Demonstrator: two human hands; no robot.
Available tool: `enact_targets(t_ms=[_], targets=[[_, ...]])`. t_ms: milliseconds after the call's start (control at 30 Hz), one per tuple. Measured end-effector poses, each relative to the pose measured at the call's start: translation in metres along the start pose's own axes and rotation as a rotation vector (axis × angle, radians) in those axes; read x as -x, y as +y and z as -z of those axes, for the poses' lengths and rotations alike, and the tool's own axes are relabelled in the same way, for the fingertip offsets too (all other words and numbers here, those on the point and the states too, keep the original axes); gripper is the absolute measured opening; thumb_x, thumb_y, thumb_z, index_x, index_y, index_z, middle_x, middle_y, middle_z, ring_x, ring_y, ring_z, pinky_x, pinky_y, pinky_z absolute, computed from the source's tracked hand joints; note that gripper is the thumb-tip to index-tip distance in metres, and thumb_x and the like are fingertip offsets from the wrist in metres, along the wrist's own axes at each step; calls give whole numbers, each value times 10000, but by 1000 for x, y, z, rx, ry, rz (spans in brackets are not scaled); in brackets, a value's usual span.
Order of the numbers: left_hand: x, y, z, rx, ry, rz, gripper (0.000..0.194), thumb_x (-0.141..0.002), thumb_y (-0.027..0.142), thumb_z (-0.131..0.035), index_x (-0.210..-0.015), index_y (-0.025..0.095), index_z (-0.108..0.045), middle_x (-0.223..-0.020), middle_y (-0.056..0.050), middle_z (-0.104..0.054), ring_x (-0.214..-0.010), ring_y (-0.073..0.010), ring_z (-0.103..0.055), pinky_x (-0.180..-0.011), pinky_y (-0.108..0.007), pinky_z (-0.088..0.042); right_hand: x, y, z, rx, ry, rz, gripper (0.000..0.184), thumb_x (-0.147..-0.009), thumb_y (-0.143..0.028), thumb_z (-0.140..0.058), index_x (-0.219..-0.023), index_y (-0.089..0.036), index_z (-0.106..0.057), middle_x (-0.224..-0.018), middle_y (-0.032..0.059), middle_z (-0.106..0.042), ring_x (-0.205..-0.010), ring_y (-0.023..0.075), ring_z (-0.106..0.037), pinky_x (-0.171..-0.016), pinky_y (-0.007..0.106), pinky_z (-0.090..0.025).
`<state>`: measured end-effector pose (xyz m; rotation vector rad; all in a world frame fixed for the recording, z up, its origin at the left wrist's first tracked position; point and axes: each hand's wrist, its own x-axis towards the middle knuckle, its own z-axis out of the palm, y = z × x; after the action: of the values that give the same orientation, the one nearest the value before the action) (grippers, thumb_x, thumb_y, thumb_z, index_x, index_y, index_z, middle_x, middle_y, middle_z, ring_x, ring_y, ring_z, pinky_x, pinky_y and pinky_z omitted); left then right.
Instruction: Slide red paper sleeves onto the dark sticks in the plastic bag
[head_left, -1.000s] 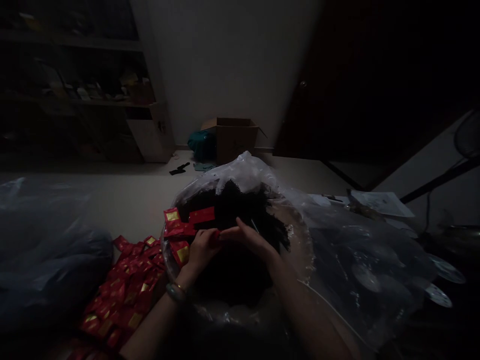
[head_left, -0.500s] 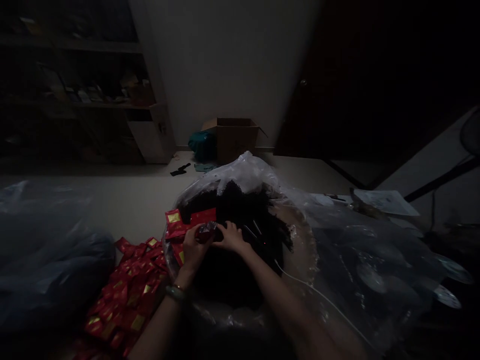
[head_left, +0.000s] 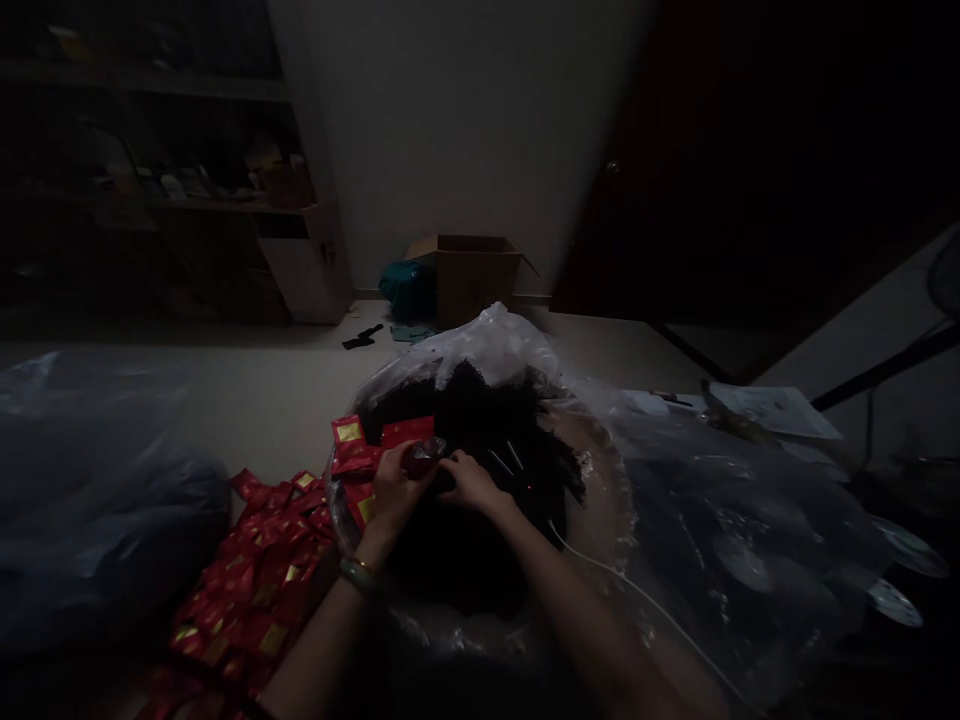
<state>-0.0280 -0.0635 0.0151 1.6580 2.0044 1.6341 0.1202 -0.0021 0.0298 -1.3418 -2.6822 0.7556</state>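
Observation:
A small red packet (head_left: 421, 462) with a shiny, clear-looking top is gripped in my left hand (head_left: 393, 488), its fingers curled around it. My right hand (head_left: 474, 486) has its fingers bent and pinched at the packet's right edge; the exact contact is dark. Both hands are over a wide round container (head_left: 616, 470) lined with clear plastic (head_left: 495, 335) and holding a dark, loose, leaf-like material (head_left: 465, 560). Several flat red packets with gold labels (head_left: 349, 445) lie on the container's left side, beside my left hand. Two thin bright sticks (head_left: 504, 460) rest on the dark material.
A heap of red packets (head_left: 262, 570) lies left of the container, beside a plastic-covered bundle (head_left: 105, 540). A white cord (head_left: 645, 590) runs to the lower right, over clear plastic sheeting (head_left: 750, 540). An open cardboard box (head_left: 476, 285) and teal bag (head_left: 407, 288) stand by the wall.
My right hand's fingers have drawn in and curled more, slightly lower against the packet. My left hand has shifted a little to the right, still holding the packet.

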Motion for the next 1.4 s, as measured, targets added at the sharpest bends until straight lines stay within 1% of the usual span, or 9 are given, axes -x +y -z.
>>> enact_targets(t_ms=[133, 233, 367, 500, 767, 967, 1200, 1300, 1400], targets=[[1, 2, -5, -7, -10, -51, 408, -696, 390, -729, -1038, 199, -614, -939, -65, -659, -861, -224, -619, -775, -374, -522, 5, 13, 6, -55, 19, -68, 441, -678, -217, -707, -1115, -222, -644, -1108, 95, -569, -979, 224, -568, -812, 311, -443], [2, 4, -8, -17, -25, -88, 400, -696, 377, -734, -1029, 189, -614, -935, -71, -661, -865, -227, -612, -785, -376, -517, 4, 20, 9, -187, 55, -2, 395, -649, -102, -666, -1025, -219, -685, -1039, 58, -630, -936, 197, -597, -823, 286, -442], [0, 2, -5, -56, -38, -105, 376, -714, 352, -719, -1036, 193, -608, -932, -69, -661, -855, -229, -608, -765, -372, -514, 2, 23, 19, -491, 180, 20, 319, -654, -143, -653, -963, -207, -700, -944, 29, -698, -897, 203, -627, -830, 308, -461], [-5, -4, 2, -114, -50, -125, 383, -719, 323, -711, -1065, 203, -596, -966, -68, -654, -881, -234, -602, -788, -380, -505, 7, 17, 45, -600, 236, -8, 298, -652, -209, -643, -944, -192, -703, -873, 14, -703, -753, 187, -632, -738, 309, -483], [-9, 5, -5, -169, -94, -119, 382, -705, 296, -713, -1057, 200, -600, -934, -68, -650, -851, -226, -595, -749, -349, -504, 18, -13, 85, -337, 353, 136, 304, -658, -149, -663, -950, -222, -709, -933, 30, -651, -884, 192, -596, -823, 308, -451], [-8, 14, -27, -178, -71, -142, 410, -683, 318, -723, -1052, 191, -597, -954, -74, -667, -890, -246, -591, -741, -356, -508, 20, -21, 93, -217, 324, 116, 386, -667, -92, -670, -1023, -241, -688, -987, 30, -581, -894, 165, -578, -829, 283, -449], [-5, 10, -38, -142, -43, -166, 451, -688, 341, -729, -1081, 187, -571, -989, -84, -661, -899, -248, -594, -774, -375, -510, 18, -18, 87, -260, 464, 159, 530, -637, -117, -698, -1146, -206, -581, -1070, 38, -540, -971, 172, -552, -875, 297, -448], [-4, 6, -41, -132, -14, -165, 473, -677, 355, -737, -1079, 175, -564, -984, -91, -653, -893, -251, -596, -781, -384, -507, 20, -19, 85, -234, 458, 153, 407, -680, -123, -685, -1074, -191, -608, -1034, 42, -579, -943, 170, -562, -853, 295, -451], [-3, 2, -43, -115, 8, -170, 479, -665, 343, -743, -1073, 171, -560, -974, -89, -649, -883, -252, -595, -780, -390, -505, 21, -19, 85, -140, 351, 177, 199, -761, -131, -639, -951, -184, -664, -938, 46, -644, -902, 177, -570, -835, 308, -440]])
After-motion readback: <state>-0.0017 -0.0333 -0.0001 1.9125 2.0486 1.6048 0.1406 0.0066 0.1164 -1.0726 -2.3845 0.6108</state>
